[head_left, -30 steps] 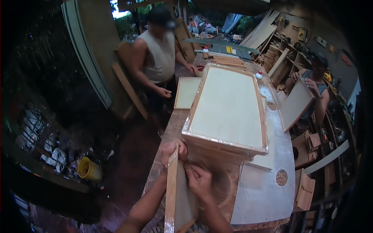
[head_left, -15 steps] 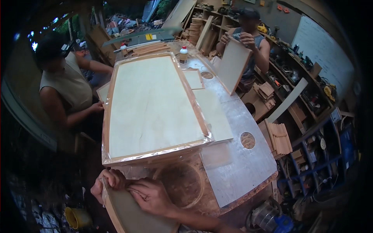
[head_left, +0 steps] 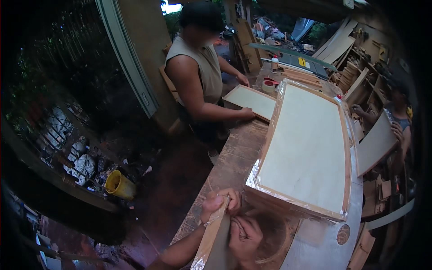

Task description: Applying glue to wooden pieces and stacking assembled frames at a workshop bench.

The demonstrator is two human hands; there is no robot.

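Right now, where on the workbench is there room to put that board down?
Bare bench top lies between the big plastic-wrapped panel and the bench's left edge, ahead of the left hand. A pale bare strip sits below the panel, beside the right hand. Farther up, a co-worker's smaller panel and tape rolls crowd it.

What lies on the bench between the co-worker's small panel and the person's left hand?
In the head view, only bare wooden bench top lies between the small panel and the left hand, beside the big wrapped panel.

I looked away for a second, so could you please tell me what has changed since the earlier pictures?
Mostly the view swung right, then back left. Both hands, left and right, kept hold of the wrapped panel at the workbench edge. The large framed board stayed put.
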